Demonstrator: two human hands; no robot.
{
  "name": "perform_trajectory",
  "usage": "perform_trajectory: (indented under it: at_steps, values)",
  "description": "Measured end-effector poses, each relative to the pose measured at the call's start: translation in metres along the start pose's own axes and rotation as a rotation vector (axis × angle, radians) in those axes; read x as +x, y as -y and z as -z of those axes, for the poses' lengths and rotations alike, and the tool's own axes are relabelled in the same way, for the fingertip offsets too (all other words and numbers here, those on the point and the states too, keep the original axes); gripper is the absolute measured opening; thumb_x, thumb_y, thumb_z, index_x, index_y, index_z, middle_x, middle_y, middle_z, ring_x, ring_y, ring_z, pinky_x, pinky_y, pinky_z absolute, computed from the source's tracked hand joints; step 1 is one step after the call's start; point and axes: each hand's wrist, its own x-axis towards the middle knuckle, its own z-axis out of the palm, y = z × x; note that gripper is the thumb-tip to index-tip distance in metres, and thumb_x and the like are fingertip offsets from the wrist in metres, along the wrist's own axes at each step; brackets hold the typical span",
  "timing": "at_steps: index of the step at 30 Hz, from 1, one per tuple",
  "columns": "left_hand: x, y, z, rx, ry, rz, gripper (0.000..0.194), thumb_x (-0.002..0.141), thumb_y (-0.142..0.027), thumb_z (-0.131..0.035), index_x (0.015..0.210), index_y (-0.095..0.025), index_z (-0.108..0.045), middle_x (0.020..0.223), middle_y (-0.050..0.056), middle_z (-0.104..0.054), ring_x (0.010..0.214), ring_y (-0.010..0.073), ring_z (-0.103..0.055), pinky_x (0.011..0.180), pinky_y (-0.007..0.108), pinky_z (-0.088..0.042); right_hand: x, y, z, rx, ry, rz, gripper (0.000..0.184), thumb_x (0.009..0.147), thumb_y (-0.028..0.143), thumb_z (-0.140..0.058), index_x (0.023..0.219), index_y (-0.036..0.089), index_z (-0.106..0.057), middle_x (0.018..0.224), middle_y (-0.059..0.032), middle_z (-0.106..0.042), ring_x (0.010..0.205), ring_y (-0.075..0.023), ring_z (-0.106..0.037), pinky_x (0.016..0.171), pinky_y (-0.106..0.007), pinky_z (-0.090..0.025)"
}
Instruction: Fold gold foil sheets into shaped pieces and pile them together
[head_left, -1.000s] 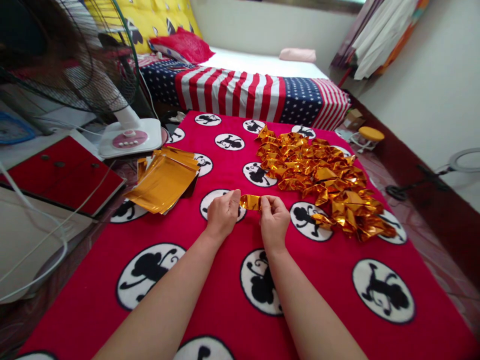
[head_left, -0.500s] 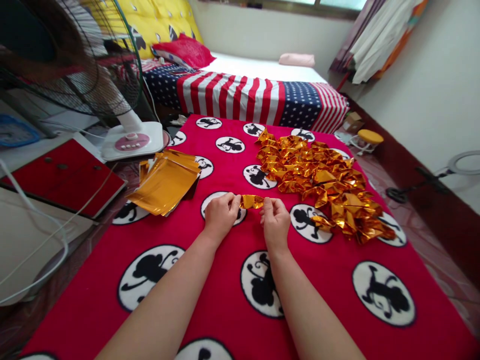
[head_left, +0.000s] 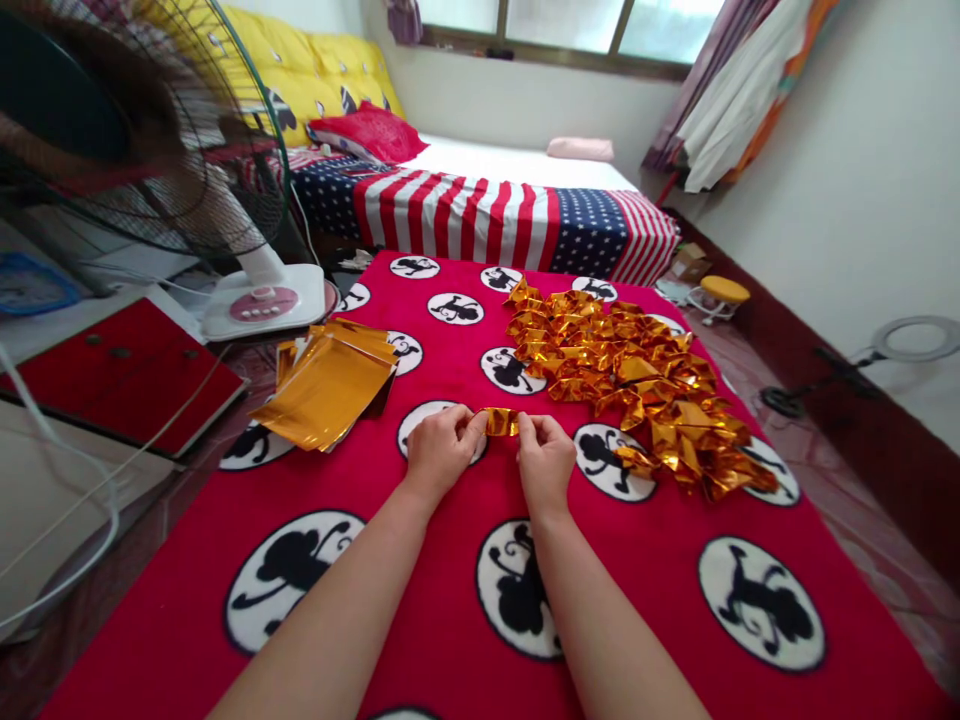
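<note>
A small folded piece of gold foil paper (head_left: pixel 502 422) is stretched between my two hands, above the red cloth (head_left: pixel 420 620) with its black-and-white monkey circles. My left hand (head_left: pixel 442 448) pinches the left end of it between thumb and fingers. At the other end my right hand (head_left: pixel 547 458) has the same kind of pinch. To the right lies a large heap of folded gold foil paper shapes (head_left: pixel 637 375). Flat gold foil sheets (head_left: pixel 334 385) are stacked at the left, slightly fanned out.
A fan (head_left: pixel 262 290) stands at the left beside a red panel (head_left: pixel 120 365). Past the cloth's far edge is a bed with a stars-and-stripes cover (head_left: pixel 480 215). A yellow stool (head_left: pixel 724 290) and a ring light on a stand (head_left: pixel 911 338) are at the right.
The camera view has tipped up a little, so everything sits lower. Between my hands the foil piece looks slightly shorter and flatter, with both hands still pinching its ends.
</note>
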Motion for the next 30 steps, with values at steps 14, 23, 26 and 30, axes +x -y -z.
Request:
perform_trajectory:
  at_steps: [14, 23, 26, 30]
  values:
    - [0.012, 0.007, -0.006, -0.147, -0.152, 0.177, 0.041, 0.093, -0.034, -0.042, 0.067, -0.017, -0.068, 0.071, 0.008, -0.073, 0.066, 0.0171, -0.063, 0.06, 0.026, -0.035, 0.001, 0.002, -0.003, 0.324, 0.066, -0.118, 0.033, 0.083, 0.039, -0.062, 0.107, 0.017, -0.055, 0.082, -0.0005, -0.065, 0.057, -0.0112, -0.062, 0.053, -0.023, -0.051]
    - [0.072, 0.017, -0.011, -0.467, -0.171, 0.167, 0.034, 0.08, -0.038, -0.06, 0.093, -0.013, -0.078, 0.087, 0.009, -0.078, 0.082, 0.0232, -0.07, 0.072, 0.029, -0.048, 0.0, 0.001, -0.004, 0.294, 0.125, -0.115, 0.028, 0.086, 0.035, -0.058, 0.108, 0.017, -0.056, 0.08, -0.0011, -0.065, 0.056, -0.012, -0.06, 0.053, -0.023, -0.048]
    - [0.095, 0.004, -0.019, -0.493, -0.13, 0.127, 0.033, 0.077, -0.038, -0.063, 0.088, -0.011, -0.078, 0.086, 0.011, -0.077, 0.081, 0.0238, -0.07, 0.072, 0.029, -0.049, 0.0, 0.0, -0.005, 0.266, 0.144, -0.115, 0.026, 0.088, 0.033, -0.055, 0.108, 0.017, -0.056, 0.079, -0.0014, -0.066, 0.058, -0.013, -0.06, 0.054, -0.024, -0.048]
    - [0.102, -0.026, -0.032, -0.609, 0.235, -0.051, 0.03, 0.074, -0.038, -0.065, 0.077, -0.011, -0.077, 0.072, 0.006, -0.075, 0.068, 0.0181, -0.066, 0.063, 0.025, -0.047, -0.005, 0.001, -0.004, 0.015, 0.224, 0.034, 0.015, 0.087, 0.023, -0.049, 0.093, 0.02, -0.063, 0.077, -0.0018, -0.069, 0.066, -0.0157, -0.063, 0.062, -0.025, -0.047]
